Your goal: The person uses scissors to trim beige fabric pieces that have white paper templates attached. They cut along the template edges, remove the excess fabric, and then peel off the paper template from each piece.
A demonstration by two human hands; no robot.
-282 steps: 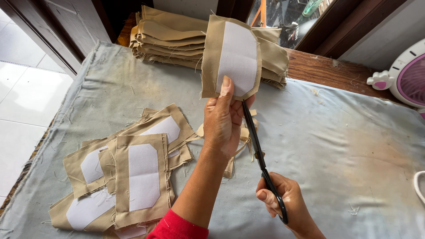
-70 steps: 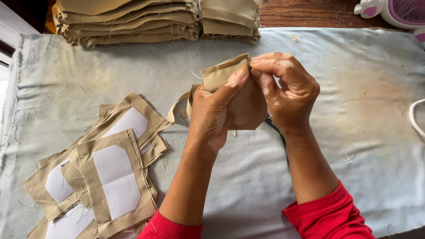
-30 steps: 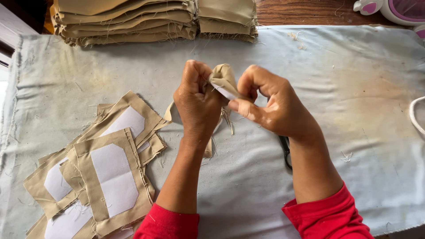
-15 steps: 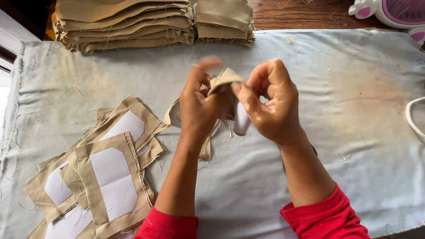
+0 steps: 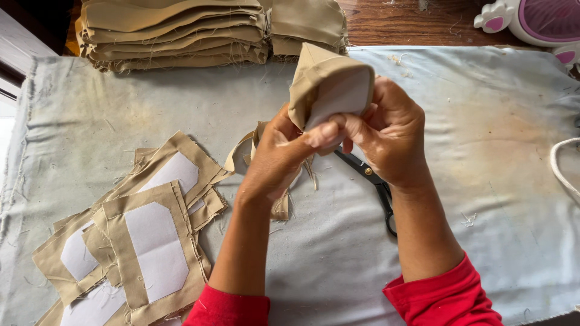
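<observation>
Both hands hold one tan fabric piece [image 5: 329, 84] with a white lining, raised above the cloth-covered table [image 5: 495, 181]. My left hand [image 5: 281, 151] grips its lower left side, and my right hand [image 5: 386, 133] pinches its lower edge from the right. The piece is bent into a curved, partly turned shape, white side toward me. Black scissors [image 5: 374, 184] lie on the cloth under my right wrist. Tan scraps [image 5: 241, 151] lie beneath my left hand.
Several flat tan pieces with white centres [image 5: 145, 241] are spread at the lower left. A stack of folded tan fabric [image 5: 199, 30] sits along the far edge. A pink and white appliance [image 5: 538, 21] stands at the top right, and a white cord [image 5: 562, 169] crosses the right edge.
The scissors were put down on the cloth. Both hands took the tan piece, worked it between the fingers, and it now stands higher with its white lining showing.
</observation>
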